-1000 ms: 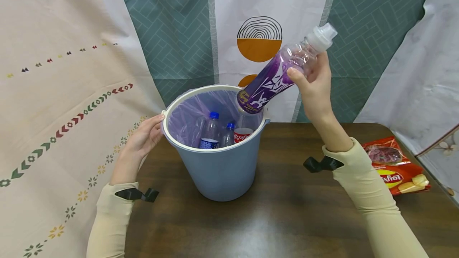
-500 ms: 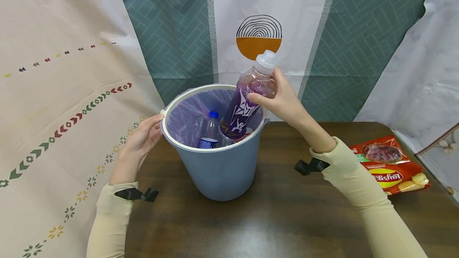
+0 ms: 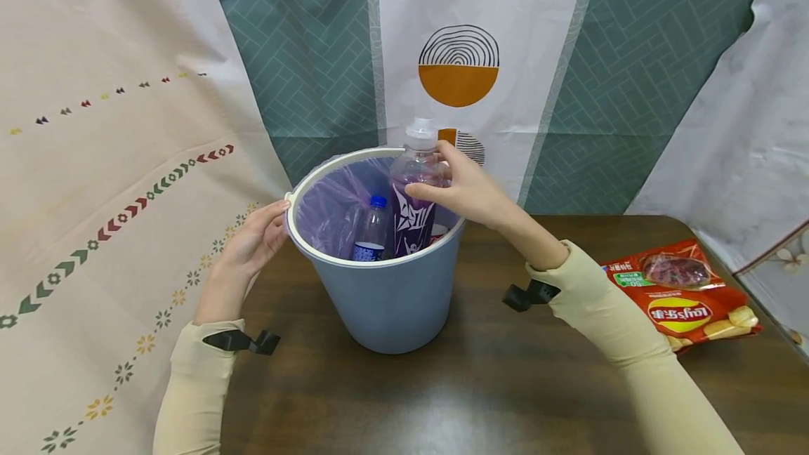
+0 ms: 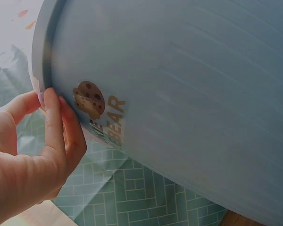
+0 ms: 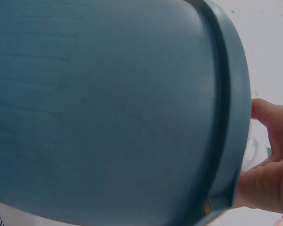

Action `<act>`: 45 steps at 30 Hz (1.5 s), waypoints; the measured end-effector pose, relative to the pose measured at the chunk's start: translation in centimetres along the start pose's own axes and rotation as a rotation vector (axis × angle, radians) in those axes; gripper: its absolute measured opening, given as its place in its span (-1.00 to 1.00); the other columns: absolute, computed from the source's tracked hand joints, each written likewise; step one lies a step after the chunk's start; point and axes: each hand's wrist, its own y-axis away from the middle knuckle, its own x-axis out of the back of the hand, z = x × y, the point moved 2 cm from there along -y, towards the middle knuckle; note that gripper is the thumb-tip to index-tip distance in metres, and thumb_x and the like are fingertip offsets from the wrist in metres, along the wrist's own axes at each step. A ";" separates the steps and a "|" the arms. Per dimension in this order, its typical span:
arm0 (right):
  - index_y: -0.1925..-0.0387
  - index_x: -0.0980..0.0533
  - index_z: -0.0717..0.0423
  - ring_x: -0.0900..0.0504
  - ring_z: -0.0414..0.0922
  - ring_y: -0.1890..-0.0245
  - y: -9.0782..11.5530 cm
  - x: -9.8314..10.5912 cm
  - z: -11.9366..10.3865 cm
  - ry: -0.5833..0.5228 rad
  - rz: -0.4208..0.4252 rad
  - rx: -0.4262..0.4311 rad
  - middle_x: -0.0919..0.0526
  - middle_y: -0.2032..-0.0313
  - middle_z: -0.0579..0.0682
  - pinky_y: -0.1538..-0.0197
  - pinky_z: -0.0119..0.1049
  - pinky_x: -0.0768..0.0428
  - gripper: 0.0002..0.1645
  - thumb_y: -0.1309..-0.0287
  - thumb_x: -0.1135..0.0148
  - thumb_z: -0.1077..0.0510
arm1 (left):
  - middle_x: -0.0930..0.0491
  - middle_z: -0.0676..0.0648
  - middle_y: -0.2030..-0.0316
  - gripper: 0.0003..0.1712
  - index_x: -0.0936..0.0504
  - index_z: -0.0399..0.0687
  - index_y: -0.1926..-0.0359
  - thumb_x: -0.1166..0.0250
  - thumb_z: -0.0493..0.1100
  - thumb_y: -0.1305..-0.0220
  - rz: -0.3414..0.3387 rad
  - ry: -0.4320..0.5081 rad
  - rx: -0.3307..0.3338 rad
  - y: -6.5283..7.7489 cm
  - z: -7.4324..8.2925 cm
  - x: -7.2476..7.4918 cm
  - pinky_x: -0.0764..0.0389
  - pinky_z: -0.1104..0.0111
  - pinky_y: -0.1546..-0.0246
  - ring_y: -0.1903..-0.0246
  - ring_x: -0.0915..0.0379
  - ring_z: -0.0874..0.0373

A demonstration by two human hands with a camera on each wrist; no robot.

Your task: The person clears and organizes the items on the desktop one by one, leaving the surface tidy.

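Note:
A blue-grey trash bin (image 3: 395,307) with a white rim and a thin purple liner stands on the table. My left hand (image 3: 253,241) pinches its rim at the left; the left wrist view shows thumb and fingers on either side of the edge. My right hand (image 3: 470,192) grips a purple-labelled drink bottle (image 3: 413,213) near its neck. The bottle is nearly upright, its lower part inside the bin and its white cap above the rim. Beside it in the bin is a blue-capped bottle (image 3: 371,234). In the right wrist view, the bin wall hides most of the held bottle.
A red Lay's chip bag (image 3: 679,293) lies on the brown table (image 3: 505,385) at the right, near the edge. Patterned cloth (image 3: 316,41) hangs behind the bin and along the left side.
My right hand has carried the purple bottle left and down from above the bin's right rim into the bin, turning it from tilted to nearly upright. My left hand has stayed on the rim.

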 end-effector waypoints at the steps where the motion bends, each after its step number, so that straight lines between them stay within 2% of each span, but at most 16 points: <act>1: -0.22 -0.15 -0.12 -0.46 -0.04 -0.13 -0.1 -0.2 0.0 0.024 -0.013 -0.019 -0.40 -0.10 -0.05 -0.08 -0.05 -0.58 -0.15 0.07 -0.32 -0.21 | -0.64 -0.02 0.41 -0.74 -0.59 -0.19 0.20 0.05 -0.29 -0.37 -0.001 -0.001 0.000 0.0 0.0 0.0 -0.65 0.60 0.40 0.44 -0.60 0.28; 4: -0.24 -0.13 -0.11 -0.47 -0.08 -0.08 -0.3 -0.6 0.0 0.086 -0.043 -0.045 -0.41 -0.08 -0.04 -0.06 -0.10 -0.59 -0.10 0.08 -0.31 -0.24 | -0.64 -0.01 0.41 -0.75 -0.59 -0.19 0.20 0.04 -0.29 -0.36 0.000 -0.002 0.000 0.0 0.0 0.0 -0.65 0.59 0.40 0.44 -0.60 0.28; 8: -0.27 -0.09 -0.08 -0.44 -0.07 -0.11 -0.5 -1.0 0.0 0.133 -0.061 -0.045 -0.42 -0.08 -0.02 -0.12 -0.13 -0.56 -0.07 0.06 -0.29 -0.24 | -0.64 -0.01 0.40 -0.75 -0.59 -0.19 0.20 0.04 -0.29 -0.36 -0.002 -0.005 0.004 -0.1 -0.1 0.0 -0.65 0.59 0.39 0.43 -0.60 0.28; 13: -0.30 -0.07 -0.14 -0.37 -0.11 -0.20 -0.5 -0.7 0.1 0.089 -0.059 -0.021 -0.38 -0.16 -0.02 -0.23 -0.12 -0.47 -0.11 -0.01 -0.25 -0.21 | -0.64 -0.01 0.39 -0.73 -0.60 -0.19 0.20 0.05 -0.29 -0.37 -0.001 -0.004 0.010 -0.4 -0.2 -0.1 -0.65 0.60 0.39 0.42 -0.60 0.28; 16: -0.29 -0.08 -0.17 -0.34 -0.12 -0.21 -0.3 -0.1 0.2 0.045 -0.057 0.004 -0.35 -0.18 -0.03 -0.24 -0.10 -0.46 -0.17 -0.05 -0.23 -0.16 | -0.63 -0.01 0.40 -0.73 -0.60 -0.19 0.21 0.05 -0.30 -0.37 -0.001 0.002 0.011 -0.4 -0.2 -0.2 -0.65 0.59 0.39 0.43 -0.60 0.28; 20: -0.25 -0.14 -0.09 -0.35 -0.08 -0.21 0.1 0.6 0.5 0.003 -0.049 0.030 -0.35 -0.18 -0.01 -0.23 -0.09 -0.47 -0.28 -0.11 -0.21 -0.06 | -0.63 0.00 0.42 -0.74 -0.61 -0.18 0.21 0.04 -0.29 -0.36 -0.001 0.002 0.012 -0.3 -0.3 -0.2 -0.65 0.60 0.40 0.45 -0.60 0.29; 25: -0.19 -0.23 -0.04 -0.38 -0.06 -0.17 0.4 1.1 0.9 0.003 -0.029 0.041 -0.37 -0.14 0.00 -0.21 -0.09 -0.48 -0.43 -0.16 -0.17 0.02 | -0.63 0.00 0.42 -0.73 -0.60 -0.18 0.21 0.06 -0.29 -0.37 -0.005 -0.004 0.015 -0.1 -0.3 0.0 -0.64 0.60 0.40 0.46 -0.59 0.29; 33: -0.16 -0.29 0.05 -0.42 -0.05 -0.13 0.7 1.3 1.2 0.002 -0.041 0.114 -0.41 -0.11 0.02 -0.20 -0.07 -0.49 -0.49 -0.18 -0.14 0.08 | -0.63 0.00 0.41 -0.71 -0.60 -0.18 0.20 0.09 -0.30 -0.38 -0.011 -0.019 -0.005 0.0 -0.2 0.1 -0.63 0.61 0.44 0.47 -0.58 0.29; 39: -0.06 -0.39 0.03 -0.47 -0.14 -0.05 1.4 2.1 1.5 0.016 0.038 0.185 -0.49 -0.01 -0.07 -0.18 -0.10 -0.51 -0.62 -0.20 -0.12 0.11 | -0.63 -0.01 0.41 -0.70 -0.60 -0.19 0.20 0.09 -0.31 -0.38 -0.017 -0.003 -0.003 -0.1 -0.2 0.0 -0.64 0.61 0.44 0.47 -0.58 0.29; 45: 0.04 -0.47 0.11 -0.54 -0.20 0.08 2.0 3.0 2.2 0.076 0.203 0.302 -0.58 0.10 -0.03 -0.01 -0.22 -0.62 -0.71 -0.20 -0.12 0.15 | -0.64 -0.01 0.41 -0.71 -0.60 -0.19 0.20 0.09 -0.31 -0.38 -0.020 0.012 -0.012 -0.1 -0.2 0.0 -0.64 0.60 0.44 0.47 -0.59 0.29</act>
